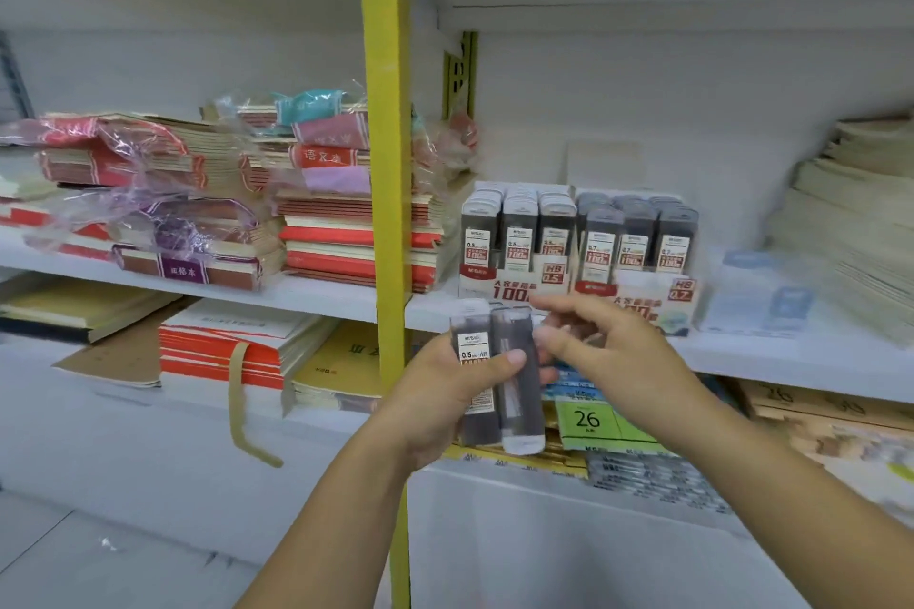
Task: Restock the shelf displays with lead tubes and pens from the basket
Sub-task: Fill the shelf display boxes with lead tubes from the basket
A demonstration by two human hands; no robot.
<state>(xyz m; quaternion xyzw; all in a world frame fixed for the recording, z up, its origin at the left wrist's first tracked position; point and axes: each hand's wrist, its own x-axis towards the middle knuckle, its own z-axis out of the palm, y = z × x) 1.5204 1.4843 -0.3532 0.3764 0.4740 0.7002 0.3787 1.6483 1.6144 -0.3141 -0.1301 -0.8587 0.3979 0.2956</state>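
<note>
Head view, two lead tubes (519, 391), left hand (435, 403) gripping

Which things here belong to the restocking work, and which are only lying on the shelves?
For the job:
- two lead tubes, held in the left hand
- right hand, beside them
- HB 0.5 display box
- HB 0.7 display box

Just lying about:
- notebook stacks
- paper stacks
- clear plastic box
- green price tag

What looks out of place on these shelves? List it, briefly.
The notebook stacks on the left shelf sit in torn, crumpled plastic wrap, piled unevenly. Below, a loose tan strap dangles off a red-and-white stack. The two lead tube displays look tidy.
</note>
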